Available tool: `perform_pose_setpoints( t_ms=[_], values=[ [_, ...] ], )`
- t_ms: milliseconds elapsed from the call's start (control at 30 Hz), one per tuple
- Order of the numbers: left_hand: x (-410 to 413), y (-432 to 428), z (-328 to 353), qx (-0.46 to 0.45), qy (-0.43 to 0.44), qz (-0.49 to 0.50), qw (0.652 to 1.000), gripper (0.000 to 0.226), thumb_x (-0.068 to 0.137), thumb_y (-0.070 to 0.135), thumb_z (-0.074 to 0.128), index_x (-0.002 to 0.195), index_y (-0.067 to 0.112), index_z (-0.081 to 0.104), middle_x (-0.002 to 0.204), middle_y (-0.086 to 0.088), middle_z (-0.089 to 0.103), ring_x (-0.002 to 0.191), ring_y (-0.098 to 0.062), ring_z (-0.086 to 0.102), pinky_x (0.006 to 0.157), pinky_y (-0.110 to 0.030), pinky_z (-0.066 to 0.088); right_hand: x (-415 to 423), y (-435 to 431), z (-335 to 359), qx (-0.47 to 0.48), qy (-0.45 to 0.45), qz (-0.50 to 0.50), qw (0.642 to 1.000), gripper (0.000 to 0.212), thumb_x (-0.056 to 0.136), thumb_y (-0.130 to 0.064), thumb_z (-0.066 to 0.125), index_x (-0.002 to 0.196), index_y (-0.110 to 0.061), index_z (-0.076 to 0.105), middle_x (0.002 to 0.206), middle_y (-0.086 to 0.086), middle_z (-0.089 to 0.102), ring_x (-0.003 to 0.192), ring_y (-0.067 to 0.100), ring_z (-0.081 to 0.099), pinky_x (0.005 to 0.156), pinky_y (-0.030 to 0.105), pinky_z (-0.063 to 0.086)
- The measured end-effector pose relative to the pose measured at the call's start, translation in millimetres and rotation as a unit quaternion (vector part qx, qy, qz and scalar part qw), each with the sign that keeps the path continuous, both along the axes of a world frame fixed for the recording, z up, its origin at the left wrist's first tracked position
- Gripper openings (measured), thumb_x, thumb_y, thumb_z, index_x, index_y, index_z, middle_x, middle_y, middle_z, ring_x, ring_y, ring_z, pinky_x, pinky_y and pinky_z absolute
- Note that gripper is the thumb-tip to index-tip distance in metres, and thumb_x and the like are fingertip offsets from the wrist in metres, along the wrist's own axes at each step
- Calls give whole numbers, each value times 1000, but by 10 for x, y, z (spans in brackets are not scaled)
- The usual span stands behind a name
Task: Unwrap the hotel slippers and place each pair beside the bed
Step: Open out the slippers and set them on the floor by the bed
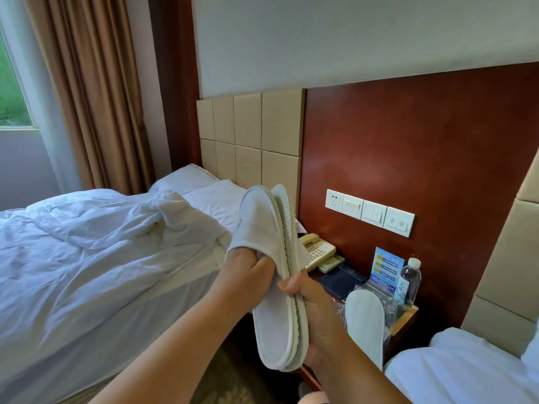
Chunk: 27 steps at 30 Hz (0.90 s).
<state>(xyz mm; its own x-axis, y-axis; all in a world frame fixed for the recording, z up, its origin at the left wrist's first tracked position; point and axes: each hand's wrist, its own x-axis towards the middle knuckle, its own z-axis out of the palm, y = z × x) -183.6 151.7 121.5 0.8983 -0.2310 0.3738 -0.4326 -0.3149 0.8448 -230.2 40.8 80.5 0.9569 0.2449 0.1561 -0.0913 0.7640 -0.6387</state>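
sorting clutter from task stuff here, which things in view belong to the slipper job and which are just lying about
Job: pair of slippers held in left hand and right hand; another slipper and plastic wrap on the nightstand; bed.
Lying about: telephone, water bottle, blue card.

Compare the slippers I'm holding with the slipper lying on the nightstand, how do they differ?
The held pair is gripped in both hands, left hand and right hand, clear of any surface; the nightstand slipper lies untouched on clear plastic wrap. The held pair shows its fabric upper and sole edges; the nightstand slipper shows only its ribbed sole. Both are white.
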Motion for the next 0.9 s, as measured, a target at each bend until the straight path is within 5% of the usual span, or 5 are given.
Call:
perform_pose_setpoints(
  t_ms=[267,433,633,733,900],
  values=[
    [123,125,-7,238,-38,68,968,22,91,13,50,71,11,59,72,0,58,78,-21,52,62,-22,38,44,-74,46,-106,-23,-142,984,65,71,-10,85,128,-26,58,128,16,65,114,39,64,93,57,53],
    [98,189,24,200,6,32,979,12,77,29,57,74,17,58,79,6,59,75,-9,52,61,-16,37,152,-233,17,-216,17,-202,955,52,67,-9,75,111,-35,65,117,5,70,106,34,68,90,59,54],
    [42,187,-116,268,-29,60,961,74,53,90,56,101,39,35,85,24,42,76,4,44,69,-16,38,181,-249,8,-341,87,-373,858,40,79,-19,77,100,-45,55,113,-6,62,96,21,63,71,35,57],
    [28,90,-243,285,-44,135,948,97,56,94,49,126,27,44,92,19,40,90,-3,50,78,-21,35,154,-175,14,-377,49,-427,820,44,76,-25,83,100,-39,49,104,-14,59,86,8,62,48,8,46],
    [71,120,-416,243,-58,201,947,92,75,85,38,142,22,38,135,-2,54,120,-21,50,96,-30,39,117,-207,40,-415,46,-447,791,14,97,-23,57,98,-32,47,95,-7,60,81,9,59,53,18,42]
  ],
)
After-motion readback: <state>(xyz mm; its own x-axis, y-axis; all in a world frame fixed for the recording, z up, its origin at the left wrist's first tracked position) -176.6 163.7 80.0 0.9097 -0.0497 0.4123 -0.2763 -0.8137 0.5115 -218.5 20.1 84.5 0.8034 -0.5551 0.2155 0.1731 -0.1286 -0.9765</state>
